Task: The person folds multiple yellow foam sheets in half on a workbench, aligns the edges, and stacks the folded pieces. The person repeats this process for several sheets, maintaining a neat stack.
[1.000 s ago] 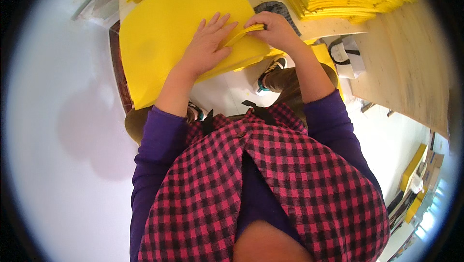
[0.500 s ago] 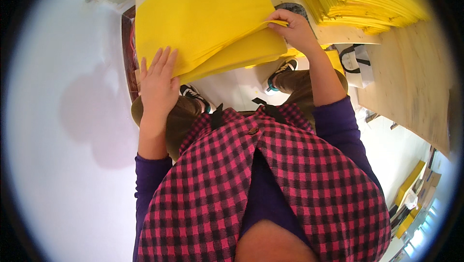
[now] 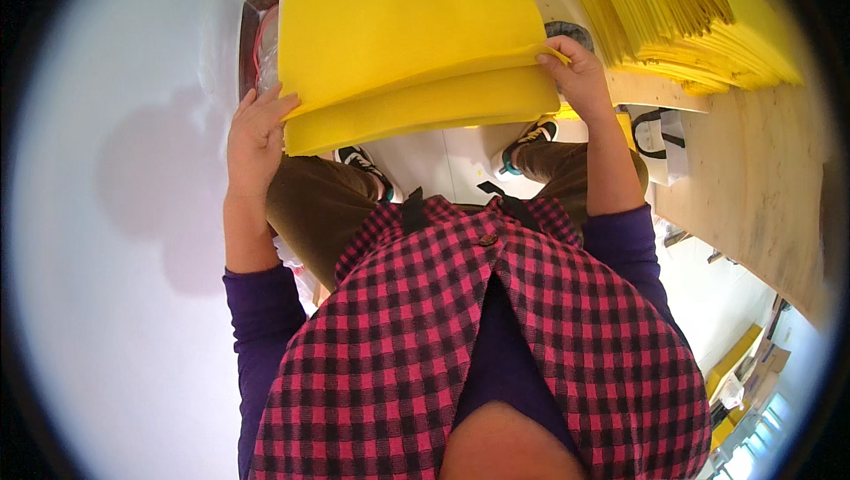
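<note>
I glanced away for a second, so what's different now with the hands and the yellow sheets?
The left hand has left the middle of the upper sheet and moved left to its near-left corner; whether it grips there is unclear. More of the lower sheet now shows along the near edge. The right hand still pinches the upper sheet's right corner, and the stack stays put.

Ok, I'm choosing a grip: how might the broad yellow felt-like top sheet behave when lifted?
The yellow felt-like top sheet is probably floppy: its corner bends where the right hand pinches it. Its edge looks thin, so it's likely light for its size. The matte surface suggests little slipperiness.
</note>
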A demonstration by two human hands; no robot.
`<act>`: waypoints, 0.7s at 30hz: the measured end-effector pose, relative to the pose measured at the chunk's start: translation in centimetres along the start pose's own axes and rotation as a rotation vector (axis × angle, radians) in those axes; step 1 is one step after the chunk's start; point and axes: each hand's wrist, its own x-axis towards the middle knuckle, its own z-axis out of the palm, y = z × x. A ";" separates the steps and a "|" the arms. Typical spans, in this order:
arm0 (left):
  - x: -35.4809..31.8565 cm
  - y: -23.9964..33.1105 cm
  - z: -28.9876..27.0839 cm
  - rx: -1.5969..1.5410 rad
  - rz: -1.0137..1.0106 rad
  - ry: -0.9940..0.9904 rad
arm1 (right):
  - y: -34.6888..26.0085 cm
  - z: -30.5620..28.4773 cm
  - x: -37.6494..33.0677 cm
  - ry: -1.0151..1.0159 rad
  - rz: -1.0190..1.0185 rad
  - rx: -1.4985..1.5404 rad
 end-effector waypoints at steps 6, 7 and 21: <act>0.7 -0.4 0.5 -0.499 -0.401 0.065 | 0.4 0.5 0.4 0.041 0.035 -0.008; 0.6 -0.5 0.9 -0.704 -0.575 0.071 | 0.5 0.6 0.5 0.057 0.061 0.006; 3.5 -2.3 3.8 -1.006 -0.630 0.368 | 1.1 2.1 1.6 0.227 0.089 0.065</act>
